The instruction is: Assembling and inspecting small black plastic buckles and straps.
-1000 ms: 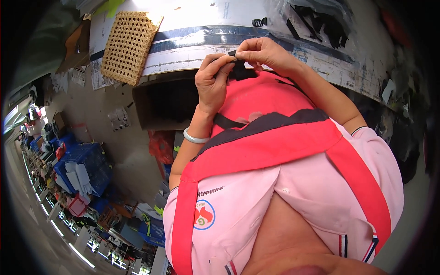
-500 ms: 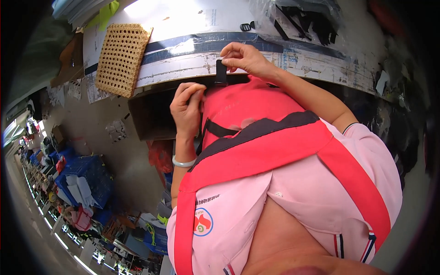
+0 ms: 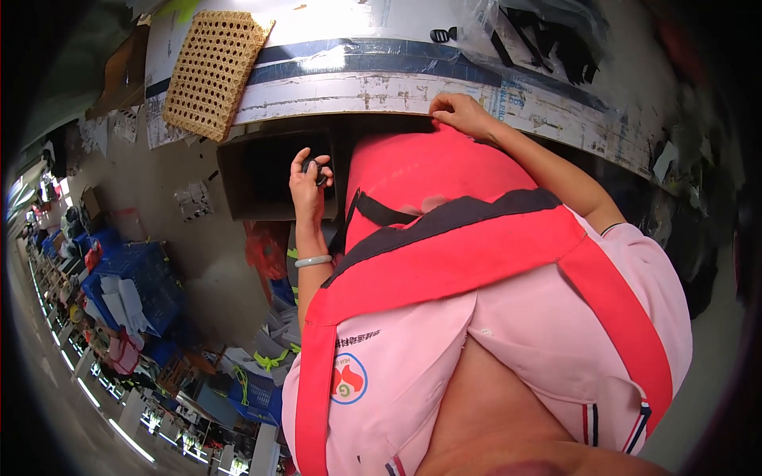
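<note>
My left hand (image 3: pixel 309 186) is closed round a small black piece (image 3: pixel 320 170), apparently of plastic; its exact kind does not show. This hand is held low, left of the red apron (image 3: pixel 436 166), over the right part of an open cardboard box (image 3: pixel 228 186) with a dark inside. My right hand (image 3: pixel 468 119) rests at the front edge of the table (image 3: pixel 341 103), its fingers curled down by the top of the apron. What those fingertips hold, if anything, is hidden.
A woven cane panel (image 3: pixel 210 75) lies at the table's left. Further back are a black buckle (image 3: pixel 443 35) and a clear plastic bag (image 3: pixel 508 40) with black straps. Blue crates (image 3: pixel 147 278) stand on the floor to the left, and a red bag (image 3: pixel 266 254) hangs below the box.
The black strap held up by my right hand is out of sight, and that hand moved right and down to the table edge. My left hand turned and now shows a black piece.
</note>
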A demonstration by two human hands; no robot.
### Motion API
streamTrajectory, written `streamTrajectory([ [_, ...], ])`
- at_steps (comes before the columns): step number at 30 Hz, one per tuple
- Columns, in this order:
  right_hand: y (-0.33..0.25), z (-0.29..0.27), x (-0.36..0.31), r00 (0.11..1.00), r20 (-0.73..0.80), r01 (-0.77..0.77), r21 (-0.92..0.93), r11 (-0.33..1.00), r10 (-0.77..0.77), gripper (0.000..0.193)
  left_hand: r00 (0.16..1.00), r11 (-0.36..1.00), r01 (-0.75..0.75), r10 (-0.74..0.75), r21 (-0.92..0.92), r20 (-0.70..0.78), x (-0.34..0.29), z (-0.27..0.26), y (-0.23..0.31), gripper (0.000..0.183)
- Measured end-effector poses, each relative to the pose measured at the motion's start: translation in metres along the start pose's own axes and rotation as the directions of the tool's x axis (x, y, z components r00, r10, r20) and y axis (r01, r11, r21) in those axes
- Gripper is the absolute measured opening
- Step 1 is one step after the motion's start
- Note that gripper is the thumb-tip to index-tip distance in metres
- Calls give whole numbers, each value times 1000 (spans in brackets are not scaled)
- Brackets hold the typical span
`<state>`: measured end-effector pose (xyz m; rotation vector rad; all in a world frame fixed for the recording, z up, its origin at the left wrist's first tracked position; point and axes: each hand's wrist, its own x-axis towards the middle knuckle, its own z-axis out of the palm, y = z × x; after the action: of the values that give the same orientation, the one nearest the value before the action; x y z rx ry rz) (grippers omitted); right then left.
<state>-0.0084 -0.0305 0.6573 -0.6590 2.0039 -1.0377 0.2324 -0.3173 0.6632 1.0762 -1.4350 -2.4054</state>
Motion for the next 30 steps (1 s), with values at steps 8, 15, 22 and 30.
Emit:
streamTrajectory([
  [8,17,23,5,985,165,-48,18,999,44,15,985,989,133,-126,62,-115,-19,14,-24,19],
  [15,45,84,24,844,532,35,-189,981,72,17,943,963,270,-267,-14,-198,-68,24,-95,15],
  [22,103,142,61,787,579,45,-399,916,213,50,884,898,334,-404,-287,-237,-99,-1,-196,18],
  [30,190,227,141,807,506,7,-524,851,305,66,765,845,376,-515,-381,-388,-82,-46,-306,17],
])
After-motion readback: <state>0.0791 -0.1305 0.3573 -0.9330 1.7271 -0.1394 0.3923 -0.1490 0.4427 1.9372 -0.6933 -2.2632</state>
